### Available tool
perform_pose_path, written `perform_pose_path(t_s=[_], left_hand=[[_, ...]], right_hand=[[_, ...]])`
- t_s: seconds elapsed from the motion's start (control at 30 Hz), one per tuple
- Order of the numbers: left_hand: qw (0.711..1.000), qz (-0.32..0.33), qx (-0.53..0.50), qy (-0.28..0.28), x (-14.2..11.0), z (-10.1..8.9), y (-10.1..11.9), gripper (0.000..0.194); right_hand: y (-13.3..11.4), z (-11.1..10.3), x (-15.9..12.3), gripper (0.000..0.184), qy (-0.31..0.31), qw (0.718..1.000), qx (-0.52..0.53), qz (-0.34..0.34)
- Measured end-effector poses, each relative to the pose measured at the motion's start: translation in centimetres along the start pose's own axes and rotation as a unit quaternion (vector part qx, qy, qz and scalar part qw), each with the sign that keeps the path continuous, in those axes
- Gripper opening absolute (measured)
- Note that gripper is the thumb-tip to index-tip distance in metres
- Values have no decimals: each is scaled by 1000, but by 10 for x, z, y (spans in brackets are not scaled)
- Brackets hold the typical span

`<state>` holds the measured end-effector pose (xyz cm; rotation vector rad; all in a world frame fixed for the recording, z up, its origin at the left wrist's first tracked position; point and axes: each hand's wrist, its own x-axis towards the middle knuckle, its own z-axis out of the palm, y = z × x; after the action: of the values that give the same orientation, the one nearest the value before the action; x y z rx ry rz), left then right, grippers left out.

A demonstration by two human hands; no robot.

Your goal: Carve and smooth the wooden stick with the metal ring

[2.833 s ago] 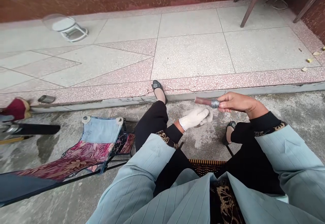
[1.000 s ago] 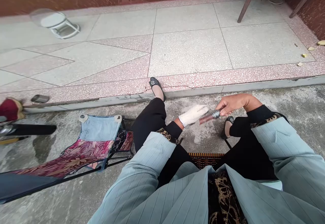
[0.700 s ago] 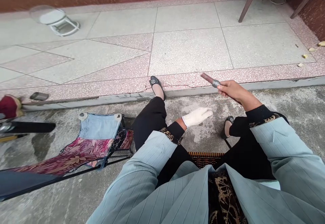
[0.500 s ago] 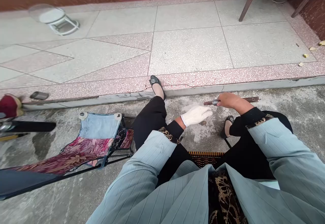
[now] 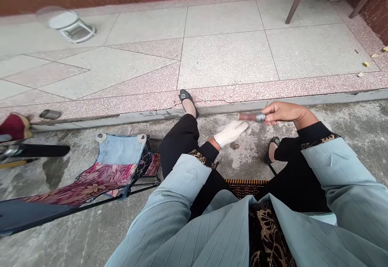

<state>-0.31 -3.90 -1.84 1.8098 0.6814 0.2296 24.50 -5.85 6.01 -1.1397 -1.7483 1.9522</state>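
Note:
My right hand (image 5: pixel 283 112), bare, grips a reddish-brown rod (image 5: pixel 247 116) with silver wire wound round it beside my fingers. The rod's plain end points left and the part behind my hand is hidden. My left hand (image 5: pixel 232 132), in a white knitted glove, is just below that end, its fingers curled together. Something greyish and rounded shows at the gloved fingertips, too unclear to tell from the glove. A small brown roundish lump (image 5: pixel 234 146) lies on the concrete under my left hand.
A folding chair (image 5: pixel 119 150) with patterned fabric stands to my left. Ahead runs a low step edge (image 5: pixel 227 109) up to a tiled floor (image 5: pixel 224 61). A white stool (image 5: pixel 75 28) is at the far left and a dark cup-like thing (image 5: pixel 50 114) lies near the step.
My right hand has moved right and slightly up and turned, and the rod's far part no longer shows beyond it. My left hand has moved slightly left and up, its fingers curling.

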Motion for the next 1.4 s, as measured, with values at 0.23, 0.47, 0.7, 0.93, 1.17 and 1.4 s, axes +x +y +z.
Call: perform_pose_path(t_s=[0.23, 0.47, 0.7, 0.93, 1.17, 1.4], left_hand=[[998, -22, 67, -3, 2, 8, 8, 36], [987, -23, 160, 16, 2, 12, 2, 34], [995, -14, 95, -10, 2, 0, -1, 33], [995, -2, -101, 19, 3, 1, -11, 50], [992, 10, -125, 6, 1, 8, -2, 43], [985, 70, 145, -68, 0, 6, 10, 35]], right_hand=[[16, -1, 23, 32, 267, 959, -19, 97], [14, 11, 38, 25, 83, 846, -447, 278], [26, 17, 31, 28, -178, 908, -300, 232], [13, 4, 15, 39, -110, 993, -42, 22], [14, -3, 17, 36, 280, 951, 130, -28], [24, -8, 34, 27, 261, 862, -360, 242]])
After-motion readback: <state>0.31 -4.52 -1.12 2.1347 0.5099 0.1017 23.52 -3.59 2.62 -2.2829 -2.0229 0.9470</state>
